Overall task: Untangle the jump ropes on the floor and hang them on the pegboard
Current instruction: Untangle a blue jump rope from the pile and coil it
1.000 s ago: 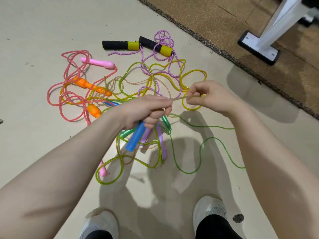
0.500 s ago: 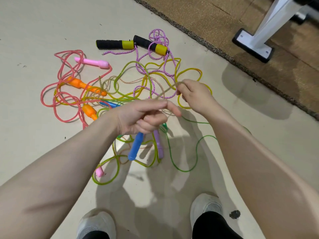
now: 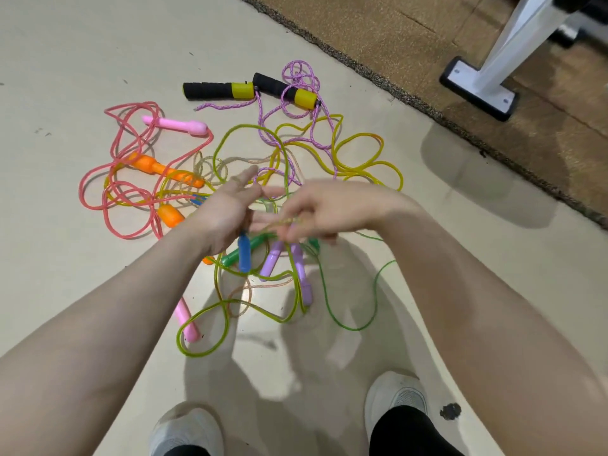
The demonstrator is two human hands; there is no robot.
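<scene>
Several tangled jump ropes lie on the pale floor (image 3: 82,44): a pink rope (image 3: 98,179) with a pink handle (image 3: 181,125), orange handles (image 3: 158,167), a yellow rope (image 3: 362,166), a green rope (image 3: 375,291) and lilac handles (image 3: 302,278). A purple braided rope (image 3: 296,70) with black-and-yellow handles (image 3: 227,90) lies at the far side. My left hand (image 3: 230,209) hovers over the pile with its upper fingers spread, and a blue handle (image 3: 244,255) hangs from under its palm. My right hand (image 3: 329,209) pinches a thin pale rope (image 3: 289,221) beside the left fingers.
A brown mat (image 3: 460,44) borders the floor at the upper right, and a white stand foot (image 3: 477,87) rests on it. My two white shoes (image 3: 184,432) (image 3: 398,393) stand just behind the pile. A second pink handle (image 3: 187,320) lies near my left forearm.
My left hand's upper fingers have opened out from a fist. My right hand has come back in from the far side to meet the left hand, still pinching the thin rope.
</scene>
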